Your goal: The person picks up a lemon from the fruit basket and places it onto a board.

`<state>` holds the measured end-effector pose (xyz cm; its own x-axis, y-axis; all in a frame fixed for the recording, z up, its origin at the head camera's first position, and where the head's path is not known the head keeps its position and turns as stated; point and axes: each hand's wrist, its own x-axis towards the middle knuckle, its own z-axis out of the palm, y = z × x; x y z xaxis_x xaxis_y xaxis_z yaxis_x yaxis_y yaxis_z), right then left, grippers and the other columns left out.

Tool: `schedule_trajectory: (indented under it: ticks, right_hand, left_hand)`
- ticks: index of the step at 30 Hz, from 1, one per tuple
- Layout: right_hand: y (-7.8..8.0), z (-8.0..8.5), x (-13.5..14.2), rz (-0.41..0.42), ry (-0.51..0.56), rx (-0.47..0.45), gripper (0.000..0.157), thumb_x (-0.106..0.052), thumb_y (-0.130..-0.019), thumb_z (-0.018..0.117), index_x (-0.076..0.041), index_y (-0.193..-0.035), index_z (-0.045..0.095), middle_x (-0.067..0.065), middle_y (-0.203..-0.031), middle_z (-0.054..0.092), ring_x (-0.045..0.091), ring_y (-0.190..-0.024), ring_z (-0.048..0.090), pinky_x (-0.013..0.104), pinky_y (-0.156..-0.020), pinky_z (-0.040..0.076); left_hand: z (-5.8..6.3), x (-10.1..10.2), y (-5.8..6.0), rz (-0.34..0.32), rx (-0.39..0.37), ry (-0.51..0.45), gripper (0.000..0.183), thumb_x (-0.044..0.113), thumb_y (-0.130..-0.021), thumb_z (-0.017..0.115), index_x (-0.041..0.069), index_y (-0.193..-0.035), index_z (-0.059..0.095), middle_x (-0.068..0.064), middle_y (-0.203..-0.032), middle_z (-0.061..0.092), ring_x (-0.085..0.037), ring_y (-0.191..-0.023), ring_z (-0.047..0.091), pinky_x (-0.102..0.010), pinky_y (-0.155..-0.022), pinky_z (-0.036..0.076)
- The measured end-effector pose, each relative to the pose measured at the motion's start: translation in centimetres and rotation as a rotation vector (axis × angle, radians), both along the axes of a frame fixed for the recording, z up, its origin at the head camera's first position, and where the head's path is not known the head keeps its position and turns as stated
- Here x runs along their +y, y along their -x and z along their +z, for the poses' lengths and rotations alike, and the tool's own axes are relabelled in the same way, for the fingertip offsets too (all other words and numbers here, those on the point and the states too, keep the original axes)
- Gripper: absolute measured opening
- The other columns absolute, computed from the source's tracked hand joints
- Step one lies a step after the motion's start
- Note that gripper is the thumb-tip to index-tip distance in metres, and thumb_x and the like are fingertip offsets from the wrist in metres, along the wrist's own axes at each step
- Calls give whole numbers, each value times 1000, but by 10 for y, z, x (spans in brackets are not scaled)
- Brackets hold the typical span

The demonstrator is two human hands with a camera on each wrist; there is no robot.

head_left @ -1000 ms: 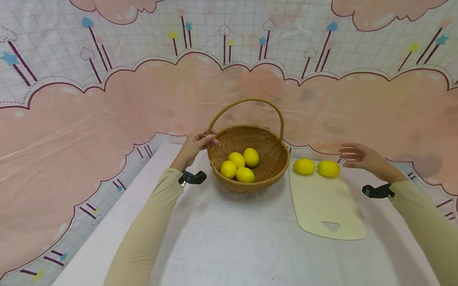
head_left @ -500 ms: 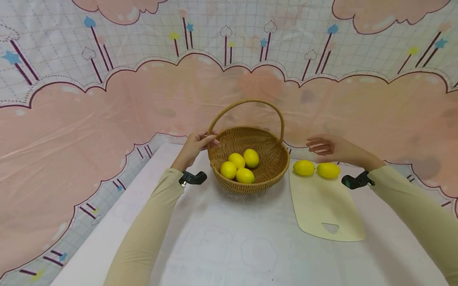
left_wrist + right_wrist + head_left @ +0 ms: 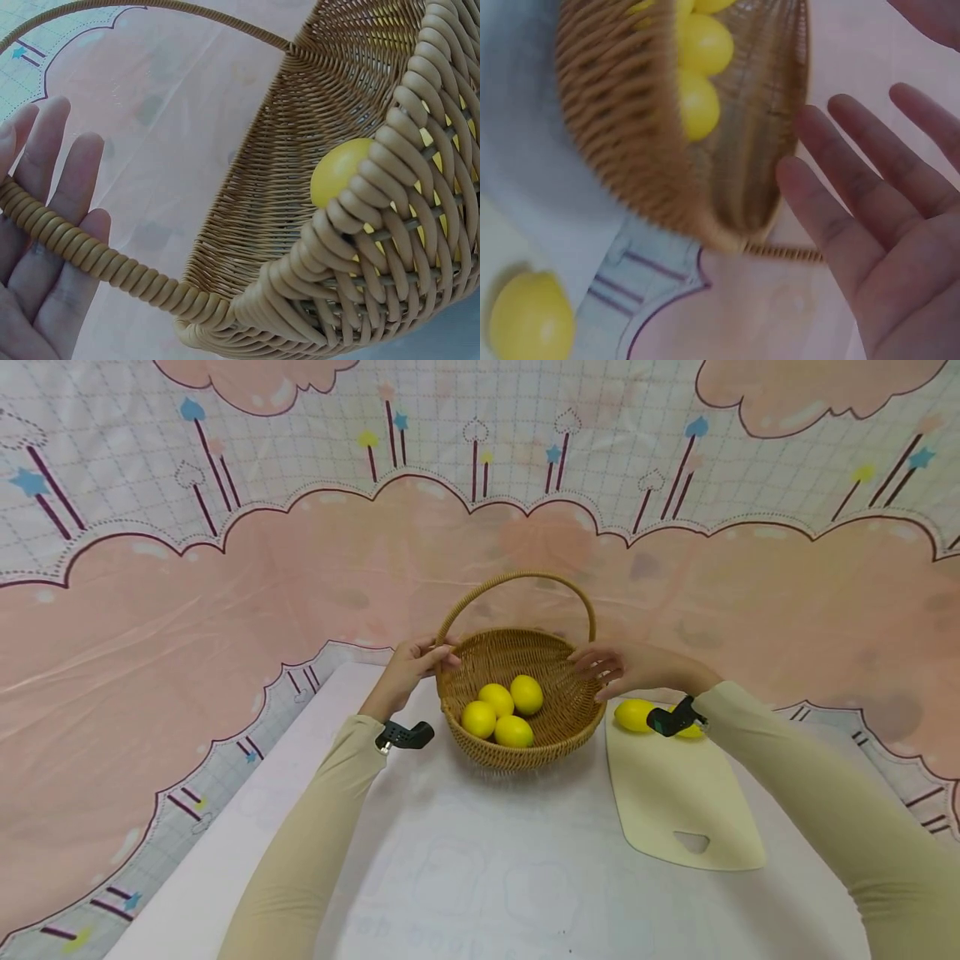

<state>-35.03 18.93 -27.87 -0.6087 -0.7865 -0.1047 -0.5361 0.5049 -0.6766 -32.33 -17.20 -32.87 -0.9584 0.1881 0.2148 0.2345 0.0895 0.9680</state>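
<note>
A wicker basket [image 3: 517,760] with an arched handle [image 3: 525,574] stands in the middle of the head view, several lemons [image 3: 513,732] lying in its left half. My left hand [image 3: 407,670] holds the handle near its left base, thumb to the front and fingers behind the cane [image 3: 97,259]. At the basket's right side my right hand [image 3: 637,667] reaches over, its fingers [image 3: 855,180] extended and spread, with nothing held. One lemon [image 3: 633,715] on the cutting board shows mostly; another [image 3: 692,732] is largely hidden by the right wrist's camera.
The pale cutting board [image 3: 682,802], with a cut-out grip hole, lies on the white table [image 3: 450,860] right of the basket. A printed pink and white cloth [image 3: 360,560] rises close behind.
My right hand has swept left from beyond the board, over the two lemons, to the basket's right side. The left hand stays at the handle.
</note>
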Motion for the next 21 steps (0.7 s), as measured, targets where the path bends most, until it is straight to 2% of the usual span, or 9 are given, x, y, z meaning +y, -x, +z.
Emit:
schedule_trajectory:
  ticks: [6,12,18,21]
  right_hand:
    - [6,4,-29,56,-26,-77,67,-15,-85,70,-1,-140,34,21,-142,42,40,-131,41,49,-107,38]
    - [14,2,-54,67,-75,-104,65,-18,-86,69,-2,-140,36,22,-140,42,37,-129,44,43,-102,45]
    - [27,-14,-73,108,-74,-86,57,-11,-88,65,2,-138,40,25,-136,48,40,-126,47,42,-102,45]
    - [30,-23,-81,108,-57,-148,52,-7,-89,62,3,-136,41,28,-136,45,42,-127,44,40,-100,47]
  left_hand:
    - [0,0,1,5,-3,9,26,16,-98,50,-2,-116,56,13,-72,68,-4,-78,65,-50,-100,44]
    - [1,0,0,8,-9,14,27,17,-98,50,-2,-117,56,13,-73,68,-5,-78,66,-51,-100,44]
    - [2,1,-2,11,-7,23,28,17,-98,50,-2,-118,56,14,-73,68,-5,-78,66,-50,-99,45]
    - [3,1,-2,10,-7,19,28,17,-98,50,-3,-118,56,14,-73,68,-5,-78,66,-51,-100,45]
